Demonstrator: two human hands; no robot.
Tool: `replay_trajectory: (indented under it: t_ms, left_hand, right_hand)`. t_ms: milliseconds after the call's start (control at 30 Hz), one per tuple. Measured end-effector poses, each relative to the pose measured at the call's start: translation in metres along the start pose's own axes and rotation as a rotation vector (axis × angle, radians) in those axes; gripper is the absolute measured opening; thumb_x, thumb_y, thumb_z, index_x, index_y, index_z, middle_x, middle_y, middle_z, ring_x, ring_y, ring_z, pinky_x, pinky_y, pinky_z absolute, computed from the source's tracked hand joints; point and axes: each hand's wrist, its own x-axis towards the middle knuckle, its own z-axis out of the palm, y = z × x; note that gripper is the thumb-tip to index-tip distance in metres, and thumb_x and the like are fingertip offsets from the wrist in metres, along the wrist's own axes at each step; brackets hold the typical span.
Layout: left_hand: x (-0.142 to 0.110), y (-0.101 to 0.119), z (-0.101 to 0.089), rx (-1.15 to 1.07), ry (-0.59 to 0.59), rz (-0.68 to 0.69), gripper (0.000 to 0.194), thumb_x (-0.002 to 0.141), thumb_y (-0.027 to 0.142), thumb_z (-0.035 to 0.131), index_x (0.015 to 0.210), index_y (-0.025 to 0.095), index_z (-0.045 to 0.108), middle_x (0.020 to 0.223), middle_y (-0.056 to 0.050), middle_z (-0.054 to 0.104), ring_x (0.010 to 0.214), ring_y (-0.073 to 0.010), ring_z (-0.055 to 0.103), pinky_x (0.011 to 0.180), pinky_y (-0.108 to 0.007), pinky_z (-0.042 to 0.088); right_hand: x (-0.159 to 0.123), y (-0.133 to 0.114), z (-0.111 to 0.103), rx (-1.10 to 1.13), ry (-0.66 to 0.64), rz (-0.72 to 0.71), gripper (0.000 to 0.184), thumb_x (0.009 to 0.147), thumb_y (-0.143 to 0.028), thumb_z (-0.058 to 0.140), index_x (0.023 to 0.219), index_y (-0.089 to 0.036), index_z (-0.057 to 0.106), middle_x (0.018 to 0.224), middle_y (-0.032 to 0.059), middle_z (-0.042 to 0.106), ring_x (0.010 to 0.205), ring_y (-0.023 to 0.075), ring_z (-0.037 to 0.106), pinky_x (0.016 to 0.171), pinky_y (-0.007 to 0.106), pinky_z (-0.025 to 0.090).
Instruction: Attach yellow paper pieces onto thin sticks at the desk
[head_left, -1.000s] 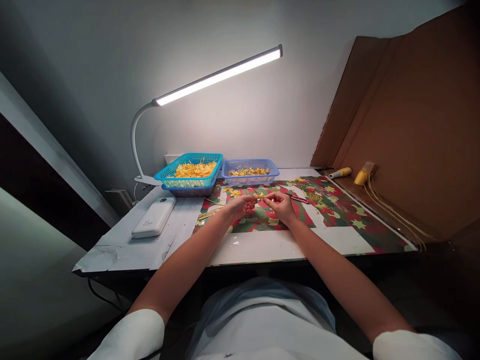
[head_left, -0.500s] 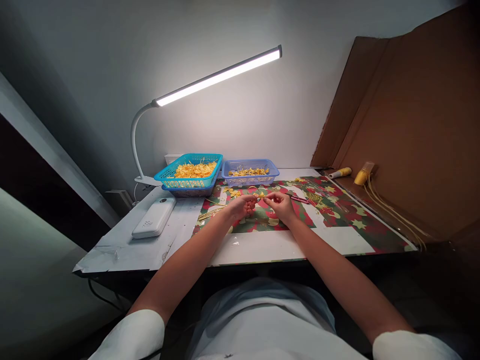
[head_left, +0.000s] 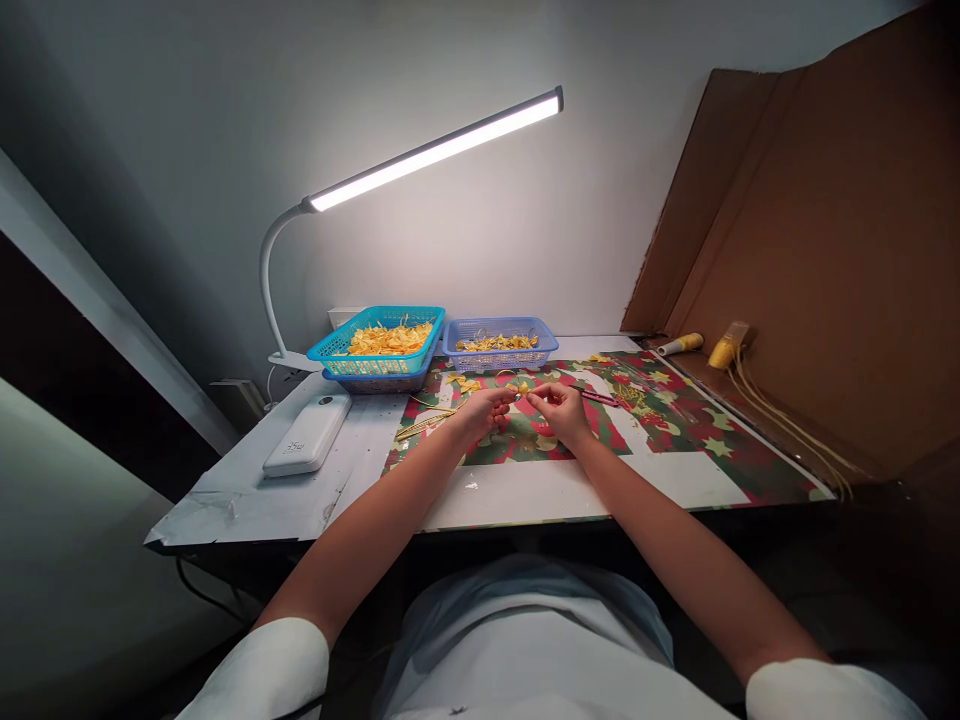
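Note:
Over the patterned sheet, my left hand (head_left: 487, 410) and my right hand (head_left: 560, 411) are close together, thumbs and fingers pinched. Between their fingertips is a small yellow ribbon piece (head_left: 523, 388), possibly a bow, too small to make out fully. A thin gold loop (head_left: 506, 373) rises just beyond the left fingertips. Beyond my left hand lie loose yellow ribbon pieces (head_left: 463, 383), and gold cords (head_left: 421, 428) are to its left. Right of my right hand rests a pink-handled tool (head_left: 600, 398), its kind unclear.
At the back stand a turquoise basket (head_left: 322, 356) of yellow ribbon pieces and a purple basket (head_left: 499, 327) of gold-looped pieces. A white power bank (head_left: 309, 440) lies left, under a lit lamp (head_left: 442, 150). Gold strands (head_left: 634, 402) lie right, near a cardboard wall (head_left: 817, 250).
Both hands stay almost in place, still pinching at the yellow ribbon piece. The fingertips have shifted very slightly. Nothing else has visibly moved.

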Motion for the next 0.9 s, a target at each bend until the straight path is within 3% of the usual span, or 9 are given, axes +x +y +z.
replay_trajectory:
  t_ms: [500,900]
  left_hand:
    - [-0.0045,0.0003,0.0039,-0.003,-0.011,0.029,0.011,0.063,0.011,0.069,0.069,0.012,0.06,0.063,0.001,0.049,0.045,-0.0027,0.037,0.038,-0.018,0.021]
    - [-0.0025,-0.0038,0.0032,-0.008,-0.029,0.041,0.013,0.063,0.015,0.071,0.068,0.012,0.059,0.06,0.002,0.047,0.047,-0.0038,0.038,0.042,-0.018,0.028]
  right_hand:
    - [0.0001,0.0009,0.0011,0.023,0.0,-0.003,0.019,0.066,-0.037,0.065,0.066,-0.018,0.066,0.064,0.0036,0.063,0.061,0.0157,0.052,0.055,0.028,0.04]
    - [0.0003,0.0028,0.003,0.023,0.007,-0.021,0.019,0.067,-0.037,0.065,0.065,-0.018,0.065,0.064,0.003,0.063,0.06,0.015,0.052,0.056,0.028,0.041]
